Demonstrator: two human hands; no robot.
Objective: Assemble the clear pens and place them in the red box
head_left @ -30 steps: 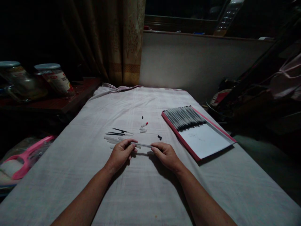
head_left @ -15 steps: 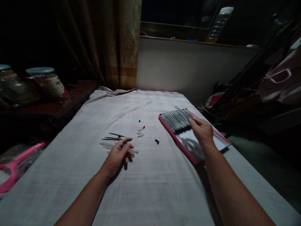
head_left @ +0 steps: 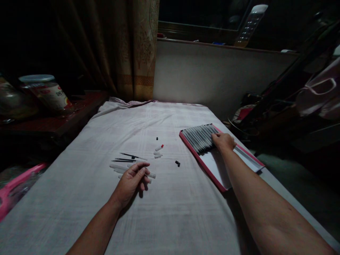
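On the right of the cloth lies a shallow pink-edged box [head_left: 200, 163] with a row of clear pens with black ends [head_left: 198, 139] across its far part. My right hand [head_left: 224, 141] is at the right end of that row, thumb and fingers pinched on a pen there; its fingers hide most of that pen. My left hand [head_left: 134, 179] rests palm inward, fingers loosely curled and apart, with nothing seen in it. Under and beside it are clear pen barrels [head_left: 119, 167]. Dark-tipped pen refills [head_left: 124, 159] lie just beyond.
Small black plugs [head_left: 177, 163] lie mid-cloth, with another black plug [head_left: 157, 138] farther back. Near them are a red-tipped clear piece [head_left: 159, 148] and short clear caps [head_left: 157, 155]. Jars [head_left: 45, 92] stand on a dark side table at left. A pink handle [head_left: 21, 180] shows at the left edge.
My right hand has lowered the raised pen into the row in the box. My left hand keeps nearly the same pose; the view has shifted slightly.
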